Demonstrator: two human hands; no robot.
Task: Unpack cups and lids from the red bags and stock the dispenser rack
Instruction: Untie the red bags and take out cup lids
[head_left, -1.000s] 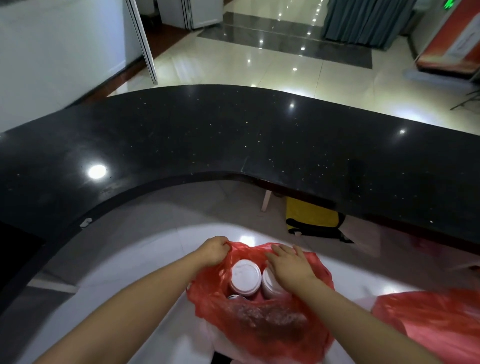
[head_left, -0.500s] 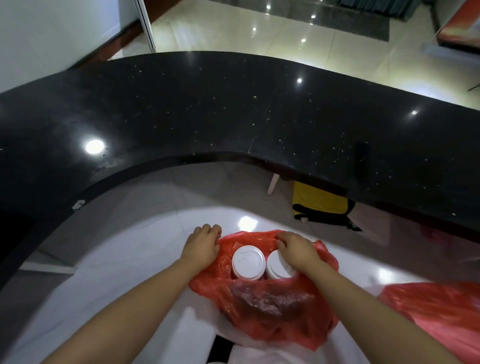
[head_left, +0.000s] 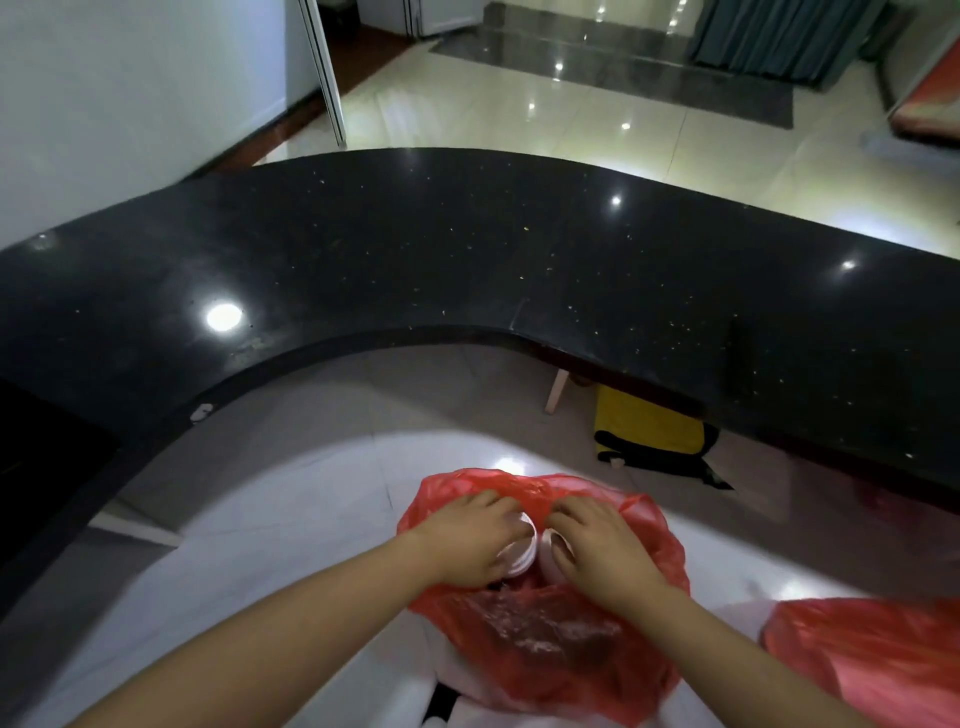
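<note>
An open red plastic bag (head_left: 550, 644) sits low in front of me on a white surface. Inside it stand two white stacks of lids or cups side by side. My left hand (head_left: 470, 538) covers the left white stack (head_left: 519, 558), with its fingers curled over the top. My right hand (head_left: 597, 545) lies over the right white stack (head_left: 548, 551), fingers curled down around it. Both stacks are mostly hidden under my hands. A second red bag (head_left: 872, 660) lies at the lower right.
A curved black stone counter (head_left: 415, 260) arcs across the view beyond the bags. Under its right part lies a yellow and black bag (head_left: 649, 431) on the tiled floor. A white wall stands at the far left.
Both hands have left the bag's rim and come down onto the two white stacks inside it. The head camera has tilted up a little.
</note>
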